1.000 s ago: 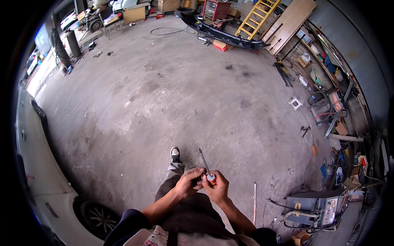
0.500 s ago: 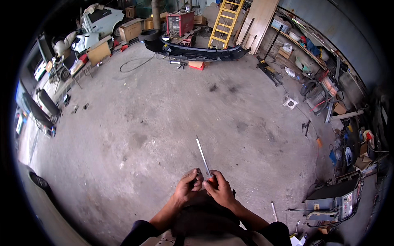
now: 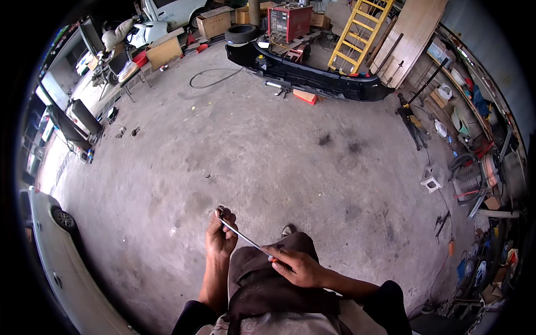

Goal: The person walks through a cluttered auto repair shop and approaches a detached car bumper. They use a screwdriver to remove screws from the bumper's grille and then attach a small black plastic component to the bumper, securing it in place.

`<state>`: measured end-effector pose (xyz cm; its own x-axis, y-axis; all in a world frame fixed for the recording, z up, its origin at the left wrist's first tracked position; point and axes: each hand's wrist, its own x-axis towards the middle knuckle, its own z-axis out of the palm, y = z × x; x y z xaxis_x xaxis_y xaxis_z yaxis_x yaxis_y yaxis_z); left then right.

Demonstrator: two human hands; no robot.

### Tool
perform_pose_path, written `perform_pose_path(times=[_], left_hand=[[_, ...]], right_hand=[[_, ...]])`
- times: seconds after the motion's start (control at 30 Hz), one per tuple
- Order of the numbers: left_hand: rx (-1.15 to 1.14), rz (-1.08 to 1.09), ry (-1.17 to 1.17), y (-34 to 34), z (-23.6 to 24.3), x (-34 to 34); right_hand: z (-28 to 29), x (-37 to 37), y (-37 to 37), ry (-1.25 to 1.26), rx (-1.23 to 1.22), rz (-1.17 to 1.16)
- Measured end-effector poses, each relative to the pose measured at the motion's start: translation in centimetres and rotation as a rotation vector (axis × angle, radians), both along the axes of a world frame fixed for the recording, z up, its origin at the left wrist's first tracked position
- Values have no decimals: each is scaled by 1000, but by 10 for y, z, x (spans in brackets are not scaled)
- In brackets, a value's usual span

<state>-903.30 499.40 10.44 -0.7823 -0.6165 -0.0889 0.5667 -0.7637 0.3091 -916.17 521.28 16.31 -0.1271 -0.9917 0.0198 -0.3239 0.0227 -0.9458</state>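
In the head view my left hand [image 3: 220,233], lower centre, has its fingers closed around a small dark piece [image 3: 222,211] that I cannot identify, with the screwdriver's tip against it. My right hand [image 3: 296,267] grips the screwdriver by its orange handle, which the fingers mostly hide. The long metal shaft [image 3: 245,239] runs diagonally up and left between the two hands. Below them are my dark trouser legs [image 3: 262,285], and one shoe [image 3: 287,230] shows on the concrete floor [image 3: 184,156].
A light-coloured car [image 3: 67,257] stands along my left. Ahead lie a black bumper [image 3: 307,78], a tyre [image 3: 242,33] and a looped hose [image 3: 198,82], before a red machine [image 3: 287,22] and a yellow ladder [image 3: 349,47]. On the right are a floor jack [image 3: 412,125] and cluttered shelving [image 3: 463,95].
The screwdriver has swung from pointing forward to lying diagonally toward my left hand, which has moved left and forward. My right hand has come lower. The surroundings have shifted with my head and steps.
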Motion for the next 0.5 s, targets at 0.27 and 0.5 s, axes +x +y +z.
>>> perform_pose_path(times=[0.27,0.5], left_hand=[[8,-181,-2,-70,7,-194],[140,-426,25,-160,-36,-361]], right_hand=[[1,-152,-52,-71,41,-201],[-21,-266,-127,-74,129,-453]])
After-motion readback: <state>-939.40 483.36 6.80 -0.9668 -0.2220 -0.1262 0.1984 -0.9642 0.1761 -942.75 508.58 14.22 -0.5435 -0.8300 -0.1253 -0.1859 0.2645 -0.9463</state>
